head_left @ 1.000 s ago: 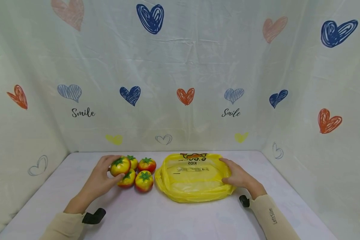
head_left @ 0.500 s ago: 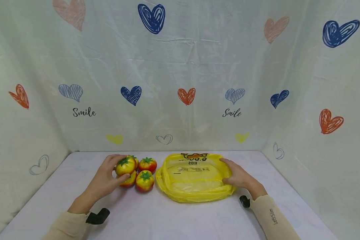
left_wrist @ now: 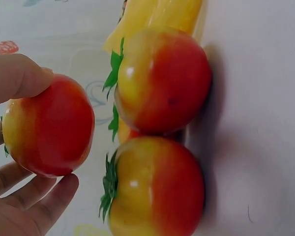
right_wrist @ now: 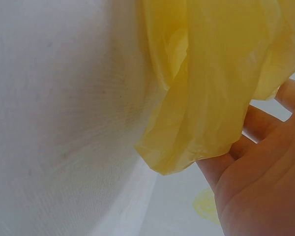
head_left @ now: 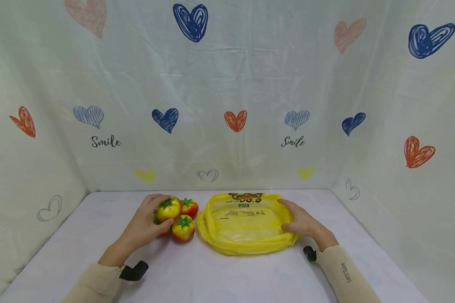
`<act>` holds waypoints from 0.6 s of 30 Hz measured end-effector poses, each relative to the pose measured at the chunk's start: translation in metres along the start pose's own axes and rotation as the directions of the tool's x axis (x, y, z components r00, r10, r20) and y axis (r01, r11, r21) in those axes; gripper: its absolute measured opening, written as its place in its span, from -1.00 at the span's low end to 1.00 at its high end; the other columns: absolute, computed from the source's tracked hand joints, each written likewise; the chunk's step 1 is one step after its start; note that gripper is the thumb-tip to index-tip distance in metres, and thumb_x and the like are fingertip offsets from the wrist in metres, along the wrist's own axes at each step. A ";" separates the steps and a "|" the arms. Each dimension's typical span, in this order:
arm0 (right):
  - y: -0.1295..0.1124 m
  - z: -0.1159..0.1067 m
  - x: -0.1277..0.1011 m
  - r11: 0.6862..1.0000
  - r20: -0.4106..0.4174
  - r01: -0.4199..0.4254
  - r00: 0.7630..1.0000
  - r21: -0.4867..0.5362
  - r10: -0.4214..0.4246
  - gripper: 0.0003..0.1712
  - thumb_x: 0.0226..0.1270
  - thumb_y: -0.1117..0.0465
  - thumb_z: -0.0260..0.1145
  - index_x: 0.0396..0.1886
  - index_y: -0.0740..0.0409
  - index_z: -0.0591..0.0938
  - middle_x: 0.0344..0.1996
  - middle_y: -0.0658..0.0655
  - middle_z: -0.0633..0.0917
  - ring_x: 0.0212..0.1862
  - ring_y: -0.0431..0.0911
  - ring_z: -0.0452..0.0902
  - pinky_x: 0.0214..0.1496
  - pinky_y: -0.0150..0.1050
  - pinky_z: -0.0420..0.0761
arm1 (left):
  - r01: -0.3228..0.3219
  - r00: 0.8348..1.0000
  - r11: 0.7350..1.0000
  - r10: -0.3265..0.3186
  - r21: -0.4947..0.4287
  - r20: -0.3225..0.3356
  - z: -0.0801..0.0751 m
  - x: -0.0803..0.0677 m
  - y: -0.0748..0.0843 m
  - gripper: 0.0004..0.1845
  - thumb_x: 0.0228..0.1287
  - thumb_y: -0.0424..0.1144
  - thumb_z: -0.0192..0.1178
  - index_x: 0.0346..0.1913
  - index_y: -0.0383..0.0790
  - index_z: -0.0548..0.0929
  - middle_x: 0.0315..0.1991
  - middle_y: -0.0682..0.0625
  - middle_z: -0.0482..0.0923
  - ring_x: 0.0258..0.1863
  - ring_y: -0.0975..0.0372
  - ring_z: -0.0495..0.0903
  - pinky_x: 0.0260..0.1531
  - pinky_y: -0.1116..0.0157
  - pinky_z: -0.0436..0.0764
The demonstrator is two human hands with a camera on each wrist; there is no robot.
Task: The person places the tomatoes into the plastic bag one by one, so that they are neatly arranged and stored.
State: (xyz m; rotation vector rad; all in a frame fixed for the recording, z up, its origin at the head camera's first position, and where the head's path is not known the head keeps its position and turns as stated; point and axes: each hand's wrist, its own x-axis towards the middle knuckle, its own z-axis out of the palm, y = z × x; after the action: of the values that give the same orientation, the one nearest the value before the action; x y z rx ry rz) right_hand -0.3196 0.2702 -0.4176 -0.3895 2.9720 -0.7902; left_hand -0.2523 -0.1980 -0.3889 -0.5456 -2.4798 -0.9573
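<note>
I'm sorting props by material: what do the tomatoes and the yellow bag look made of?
Tomatoes: probably foam or plastic; smooth, slightly glossy skin with small highlights and stiff moulded green leaves. Yellow bag: thin, semi-translucent plastic film that crumples in soft folds where the right hand holds its rim.

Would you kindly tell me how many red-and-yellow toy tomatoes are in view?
4: one held in the left hand, one behind, one in front, one partly hidden under the hand. More may be hidden.

Left hand (head_left: 145, 225) raised, fingers and thumb curled in a grip, right hand (head_left: 301, 223) low, fingers pinching
</note>
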 end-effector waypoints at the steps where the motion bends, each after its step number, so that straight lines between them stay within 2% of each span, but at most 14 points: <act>1: 0.000 0.000 0.000 1.000 0.002 0.001 1.000 0.001 -0.001 -0.05 0.05 0.21 0.39 0.46 0.02 0.18 0.42 0.24 0.19 0.40 0.23 0.07 0.36 0.28 0.06 | 0.006 1.000 1.000 -0.006 -0.005 0.006 0.001 0.001 0.001 -0.38 0.04 -0.32 0.42 0.20 -0.22 0.45 0.15 -0.20 0.31 0.07 -0.05 0.40 0.03 -0.12 0.50; 11: 0.001 0.001 -0.001 1.000 -0.002 0.000 1.000 -0.007 0.000 -0.05 0.06 0.21 0.39 0.46 0.01 0.18 0.42 0.24 0.20 0.40 0.23 0.08 0.35 0.28 0.06 | 0.013 0.999 1.000 -0.013 -0.018 0.037 0.018 0.008 0.014 -0.36 0.02 -0.27 0.43 0.21 -0.16 0.46 0.17 -0.14 0.32 0.09 -0.01 0.41 0.05 -0.07 0.51; 18: 0.001 0.001 0.000 1.000 -0.005 0.020 1.000 -0.008 -0.020 -0.06 0.07 0.21 0.38 0.47 0.02 0.18 0.42 0.23 0.20 0.41 0.22 0.07 0.36 0.26 0.06 | -0.036 0.997 0.999 0.037 -0.013 0.060 0.029 0.012 0.024 -0.39 0.03 -0.24 0.43 0.20 -0.14 0.48 0.15 -0.09 0.35 0.06 0.04 0.44 0.03 -0.04 0.53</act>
State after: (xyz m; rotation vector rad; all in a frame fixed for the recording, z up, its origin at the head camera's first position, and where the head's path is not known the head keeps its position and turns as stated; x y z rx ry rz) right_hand -0.3197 0.2705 -0.4188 -0.4182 2.9815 -0.7820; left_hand -0.2573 -0.1590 -0.3897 -0.6307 -2.5099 -0.9548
